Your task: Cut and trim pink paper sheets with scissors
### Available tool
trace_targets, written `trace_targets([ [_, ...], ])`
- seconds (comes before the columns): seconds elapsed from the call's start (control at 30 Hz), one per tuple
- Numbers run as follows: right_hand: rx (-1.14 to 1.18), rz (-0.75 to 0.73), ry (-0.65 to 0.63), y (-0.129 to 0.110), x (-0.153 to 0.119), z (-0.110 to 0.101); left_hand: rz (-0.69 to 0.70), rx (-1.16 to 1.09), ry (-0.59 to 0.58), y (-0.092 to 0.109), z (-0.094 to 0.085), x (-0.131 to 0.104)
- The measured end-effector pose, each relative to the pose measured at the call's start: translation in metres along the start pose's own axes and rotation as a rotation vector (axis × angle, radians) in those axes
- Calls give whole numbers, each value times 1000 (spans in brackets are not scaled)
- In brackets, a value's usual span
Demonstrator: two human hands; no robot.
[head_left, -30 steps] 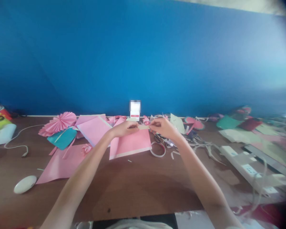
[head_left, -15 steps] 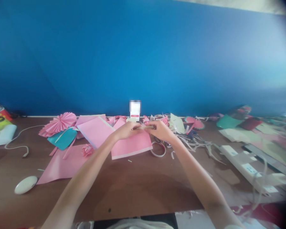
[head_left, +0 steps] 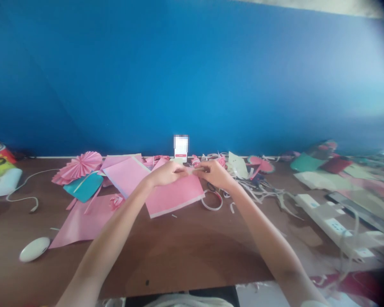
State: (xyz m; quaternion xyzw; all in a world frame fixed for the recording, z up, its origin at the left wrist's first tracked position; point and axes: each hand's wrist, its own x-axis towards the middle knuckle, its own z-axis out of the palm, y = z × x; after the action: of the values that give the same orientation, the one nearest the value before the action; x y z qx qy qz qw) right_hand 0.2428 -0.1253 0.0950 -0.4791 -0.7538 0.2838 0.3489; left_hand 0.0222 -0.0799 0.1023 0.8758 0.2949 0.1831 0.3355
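Observation:
My left hand (head_left: 168, 173) and my right hand (head_left: 213, 174) face each other over a pink paper sheet (head_left: 174, 198) with a white edge strip. The fingers of both are pinched. Between the fingertips shows a thin pale strip (head_left: 190, 171), small and blurred, which both hands seem to grip; its kind I cannot make out. The pink sheet lies tilted on the table under the hands, its upper part covered by them. A second pink sheet (head_left: 126, 172) lies beside it on the left. Close to my right hand rests a white ring-shaped roll (head_left: 212, 209).
At left are a pleated pink fan (head_left: 85, 163), a teal paper piece (head_left: 85, 187), a pink paper flower (head_left: 117, 202) and a white oval object (head_left: 35, 249). A lit phone (head_left: 181, 147) stands at the back. Paper scraps (head_left: 259, 189) and a power strip (head_left: 336, 228) lie right.
The pink sheet under my hands has turned slightly, its lower left part showing more. My left fingers have closed further and less of the pale strip shows. My right hand has barely moved.

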Motion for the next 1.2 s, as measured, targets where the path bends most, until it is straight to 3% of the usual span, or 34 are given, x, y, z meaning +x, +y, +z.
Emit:
trace_targets([
  [0.23,62,4,32,9,3,-10,-25,-113,20,1,-4,-1],
  [0.33,-278,133,54,25,5,-16,-72,-147,80,-6,-6,-1],
  [0.4,-690,393,-77,39,6,-17,-110,-171,136,-10,-7,-1],
  [0.53,-807,525,-220,62,5,-7,-162,-201,211,-17,-9,0],
  [0.7,-872,526,-266,71,4,3,-145,-246,218,-18,-7,0],
  [0.93,-899,486,-238,77,4,7,-69,-197,408,-10,-3,2],
  [1.2,-863,443,-239,78,3,-8,-80,-190,541,-24,-1,9],
])
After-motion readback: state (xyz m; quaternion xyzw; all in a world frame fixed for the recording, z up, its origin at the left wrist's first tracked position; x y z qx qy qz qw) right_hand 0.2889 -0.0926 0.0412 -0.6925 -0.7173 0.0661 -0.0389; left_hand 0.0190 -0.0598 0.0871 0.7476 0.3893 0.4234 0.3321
